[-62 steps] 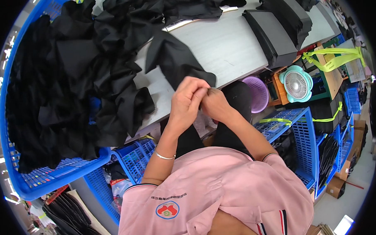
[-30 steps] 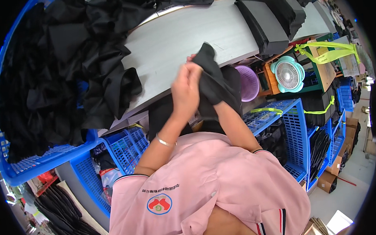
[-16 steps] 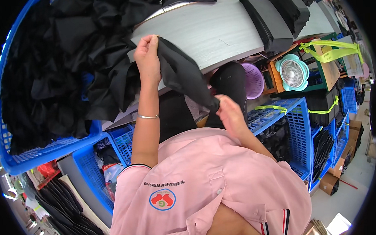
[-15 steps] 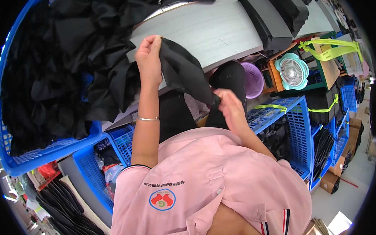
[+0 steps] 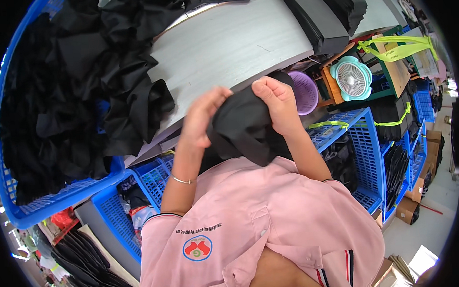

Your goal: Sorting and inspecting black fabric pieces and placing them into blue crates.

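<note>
Gripping black cloth (image 5: pixel 241 128) between left hand (image 5: pixel 201 119), right hand (image 5: pixel 276 101) fingers.

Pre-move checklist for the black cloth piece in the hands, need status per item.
1. Both hands on the piece: ok. Left hand and right hand each grip the black cloth piece.
2. Piece clear of the table: ok. It is held up in front of the chest, off the grey tabletop.
3. Bare tabletop to lay it on: ok, between the loose black cloth heap and the flat black stack.
4. Piece folded evenly: cannot tell, it is bunched between the hands.
5. Blue basket room: not ok, heaped over its rim.
</note>
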### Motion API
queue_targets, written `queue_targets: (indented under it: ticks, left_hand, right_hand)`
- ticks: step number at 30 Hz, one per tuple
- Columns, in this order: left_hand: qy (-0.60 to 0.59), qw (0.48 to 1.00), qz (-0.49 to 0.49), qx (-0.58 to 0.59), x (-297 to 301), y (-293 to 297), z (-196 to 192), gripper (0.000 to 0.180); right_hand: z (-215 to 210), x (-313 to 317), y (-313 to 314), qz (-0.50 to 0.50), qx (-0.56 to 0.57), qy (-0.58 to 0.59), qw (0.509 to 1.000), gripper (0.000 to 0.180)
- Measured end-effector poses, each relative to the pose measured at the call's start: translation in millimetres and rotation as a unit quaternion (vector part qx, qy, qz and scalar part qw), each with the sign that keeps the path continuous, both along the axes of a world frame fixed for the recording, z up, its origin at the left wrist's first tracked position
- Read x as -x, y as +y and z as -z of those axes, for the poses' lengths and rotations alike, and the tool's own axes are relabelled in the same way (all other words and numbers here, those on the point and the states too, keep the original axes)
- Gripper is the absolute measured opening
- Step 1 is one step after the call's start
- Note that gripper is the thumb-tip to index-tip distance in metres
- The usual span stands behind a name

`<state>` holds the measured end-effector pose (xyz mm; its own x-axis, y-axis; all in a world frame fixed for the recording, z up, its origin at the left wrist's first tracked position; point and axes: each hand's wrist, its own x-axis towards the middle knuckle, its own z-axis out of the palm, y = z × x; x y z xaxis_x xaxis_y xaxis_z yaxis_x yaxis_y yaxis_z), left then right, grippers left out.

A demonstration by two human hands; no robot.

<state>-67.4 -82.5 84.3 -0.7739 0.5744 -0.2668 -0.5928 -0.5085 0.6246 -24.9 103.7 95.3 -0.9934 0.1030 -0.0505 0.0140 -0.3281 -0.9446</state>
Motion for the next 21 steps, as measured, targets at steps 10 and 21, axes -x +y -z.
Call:
queue_targets:
  ticks: [10,21]
  left_hand:
    - [-0.224,0.69,-0.191,-0.661,-66,62,120,0.036]
    - [0.399,0.912,0.018,0.096,-26,82,-37,0.077]
  right_hand:
    - [72,-1,-66,-0.274,0.051,-0.095,0.956,0.025]
    - [93,-33,-57,-0.039,0.092,-0.151,0.983,0.019]
